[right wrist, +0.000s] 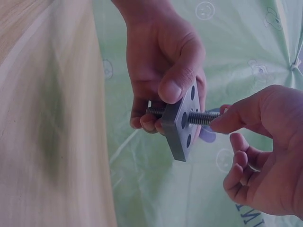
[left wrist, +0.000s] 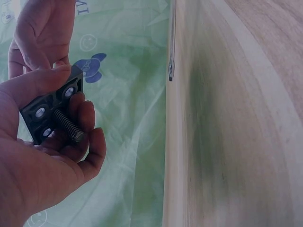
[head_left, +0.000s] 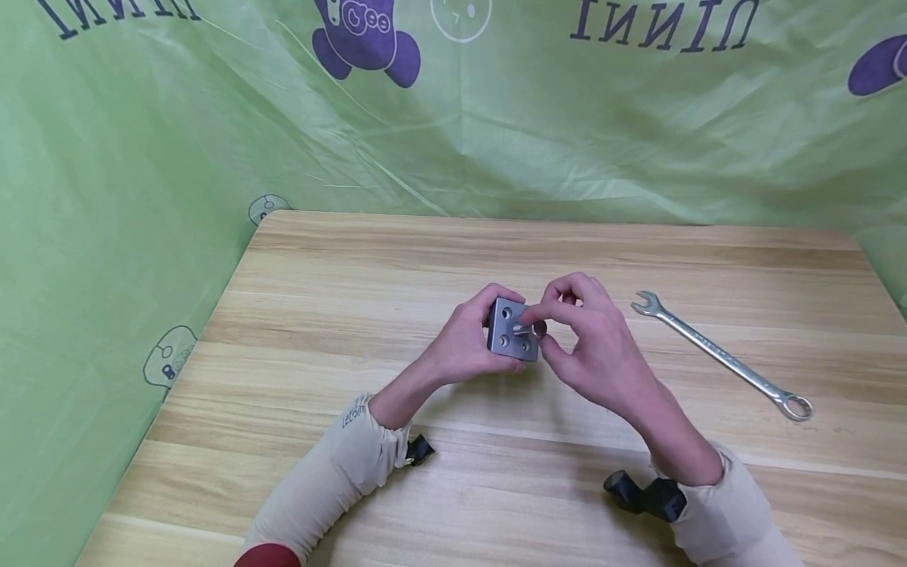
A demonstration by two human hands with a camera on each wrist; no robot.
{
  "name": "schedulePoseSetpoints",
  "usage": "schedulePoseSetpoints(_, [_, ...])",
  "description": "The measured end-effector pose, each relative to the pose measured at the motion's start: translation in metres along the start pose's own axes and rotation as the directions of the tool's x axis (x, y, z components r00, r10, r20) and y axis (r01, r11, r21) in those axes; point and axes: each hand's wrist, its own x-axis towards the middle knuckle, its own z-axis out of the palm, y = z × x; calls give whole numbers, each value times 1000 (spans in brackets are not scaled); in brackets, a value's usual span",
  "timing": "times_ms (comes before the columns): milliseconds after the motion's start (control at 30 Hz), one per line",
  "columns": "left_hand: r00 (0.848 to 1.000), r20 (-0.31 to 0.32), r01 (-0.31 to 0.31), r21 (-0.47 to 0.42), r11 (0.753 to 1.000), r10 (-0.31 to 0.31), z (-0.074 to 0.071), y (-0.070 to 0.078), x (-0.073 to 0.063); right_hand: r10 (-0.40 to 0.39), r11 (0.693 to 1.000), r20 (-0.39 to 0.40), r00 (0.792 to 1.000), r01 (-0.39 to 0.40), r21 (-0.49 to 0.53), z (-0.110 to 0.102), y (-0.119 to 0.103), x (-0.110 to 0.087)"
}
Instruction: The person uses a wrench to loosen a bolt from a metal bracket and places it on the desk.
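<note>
My left hand (head_left: 469,337) grips a small grey square plate (head_left: 499,331) by its edges, above the table. The plate has holes near its corners, and a threaded bolt (right wrist: 201,118) passes through its middle. In the left wrist view the bolt's threaded end (left wrist: 69,125) sticks out of the dark back face, among the left fingers. My right hand (head_left: 591,342) pinches the bolt's other end between thumb and index finger, its remaining fingers loosely curled. In the right wrist view the pinching fingertips cover that end of the bolt.
A combination wrench (head_left: 723,356) lies on the wooden table (head_left: 354,268), right of the hands. Green printed sheeting (head_left: 460,142) hangs behind the table and along its left side. Black wrist devices (head_left: 645,496) sit by both sleeves.
</note>
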Motion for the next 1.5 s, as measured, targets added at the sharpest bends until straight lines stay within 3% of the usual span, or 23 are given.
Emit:
schedulePoseSetpoints(200, [1000, 1, 2, -2, 1000, -2, 0, 0, 0, 62, 995, 15, 998, -60, -84, -3, -1, 0])
schedulePoseSetpoints(367, [1000, 5, 7, -2, 1000, -7, -1, 0, 1, 166, 967, -22, 986, -167, -194, -3, -3, 0])
schedulePoseSetpoints(500, [1000, 9, 11, 5, 1000, -11, -1, 0, 1, 195, 956, -32, 980, -197, -216, -1, -4, -1])
schedulePoseSetpoints(833, [1000, 2, 5, 0, 1000, -5, -1, -1, 0, 154, 977, -39, 987, -159, -143, -1, -4, -1])
schedulePoseSetpoints(1067, [1000, 1, 4, -18, 1000, -4, -1, -1, 0, 87, 993, -37, 996, -90, -72, -2, -2, 0])
schedulePoseSetpoints(1500, [1000, 2, 2, -26, 1000, -2, 1, -1, 1, 3, 1000, 10, 1000, -3, 5, -2, 1, 0])
